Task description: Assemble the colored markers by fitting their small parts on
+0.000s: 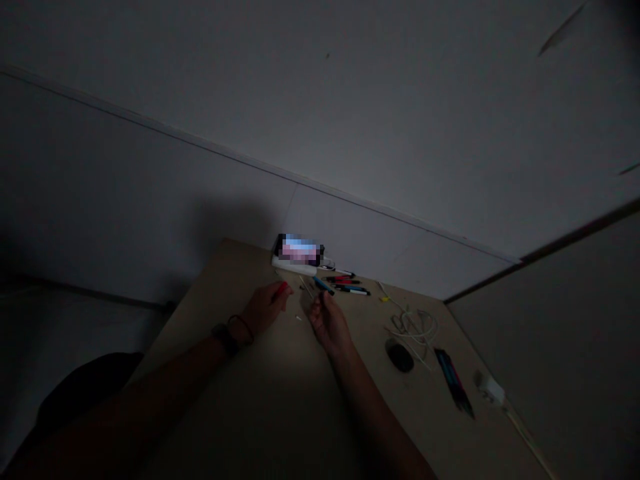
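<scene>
My left hand [263, 308] is closed around a red pen part [281, 291], whose red end shows above the fingers. A watch and a thin band circle that wrist. Across a small gap, my right hand [329, 323] has its fingers curled together. A small dark piece shows at its fingertips, too dim to name. Just beyond them lies a blue pen piece [324, 287] beside a thin pale stick [307, 287], perhaps a pen refill. Between the hands a tiny white piece [299, 318] rests on the table [270, 387].
Behind the hands a lit phone [300, 250] leans on a white stand [294, 267] near the wall. Several pens [347, 283] lie to its right. Farther right are a coiled white cable [415, 327], a black mouse [399, 355], more pens [454, 383] and a white plug [490, 389].
</scene>
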{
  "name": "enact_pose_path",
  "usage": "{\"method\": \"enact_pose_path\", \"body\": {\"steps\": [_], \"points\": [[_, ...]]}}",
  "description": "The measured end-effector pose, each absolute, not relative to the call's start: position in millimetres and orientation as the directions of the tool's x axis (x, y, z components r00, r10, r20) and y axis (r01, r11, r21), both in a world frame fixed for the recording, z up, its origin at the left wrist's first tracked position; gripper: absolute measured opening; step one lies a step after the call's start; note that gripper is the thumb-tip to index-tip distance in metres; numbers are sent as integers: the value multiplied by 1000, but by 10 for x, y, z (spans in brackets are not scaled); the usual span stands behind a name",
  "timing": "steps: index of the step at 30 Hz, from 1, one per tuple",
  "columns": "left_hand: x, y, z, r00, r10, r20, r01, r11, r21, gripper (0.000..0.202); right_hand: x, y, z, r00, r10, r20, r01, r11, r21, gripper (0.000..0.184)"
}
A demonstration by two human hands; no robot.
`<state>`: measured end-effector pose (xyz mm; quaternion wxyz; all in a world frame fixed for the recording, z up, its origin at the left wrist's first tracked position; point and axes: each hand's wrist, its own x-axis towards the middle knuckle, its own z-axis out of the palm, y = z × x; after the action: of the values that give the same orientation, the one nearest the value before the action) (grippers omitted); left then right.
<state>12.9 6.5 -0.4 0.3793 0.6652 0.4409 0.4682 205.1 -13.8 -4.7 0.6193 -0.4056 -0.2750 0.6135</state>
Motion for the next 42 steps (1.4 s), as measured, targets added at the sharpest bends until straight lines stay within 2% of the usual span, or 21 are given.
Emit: {"method": "enact_pose_path", "body": {"steps": [5, 11, 15, 22, 25, 29, 34, 38, 42], "points": [[129, 55, 28, 188, 937, 294, 235, -333, 913, 43, 2029, -133, -21, 39, 992, -121, -551, -80, -831, 31], [122, 48, 38, 196, 934, 298, 236, -341, 910, 43, 2043, -146, -5, 83, 988, -132, -532, -68, -844, 24], [120, 30, 44, 173, 943, 284, 140, -309, 941, 40, 2037, -161, -3, 78, 988, -135, -548, -71, -833, 22], [132, 69, -31, 124, 970, 208, -159, -187, 969, 59, 2041, -156, 8, 131, 986, -104, -555, -14, -832, 17], [131, 96, -54, 117, 976, 185, -212, -158, 964, 63, 2045, -150, 4, 125, 988, -92, -548, -9, -836, 17], [124, 79, -26, 138, 974, 180, -159, -158, 975, 66, 2025, -157, 12, 118, 987, -108, -575, -21, -818, 18], [120, 45, 17, 129, 967, 221, -11, -221, 975, 55, 2029, -144, 19, 110, 988, -110, -576, -27, -817, 21], [103, 66, 28, 42, 957, 286, 142, -289, 947, 39, 2141, -68, -13, 292, 956, -40, -520, 123, -846, 25], [79, 68, 61, -1, 949, 315, 224, -307, 925, 33, 2260, -8, -35, 494, 869, 36, -355, 239, -904, 31]]}}
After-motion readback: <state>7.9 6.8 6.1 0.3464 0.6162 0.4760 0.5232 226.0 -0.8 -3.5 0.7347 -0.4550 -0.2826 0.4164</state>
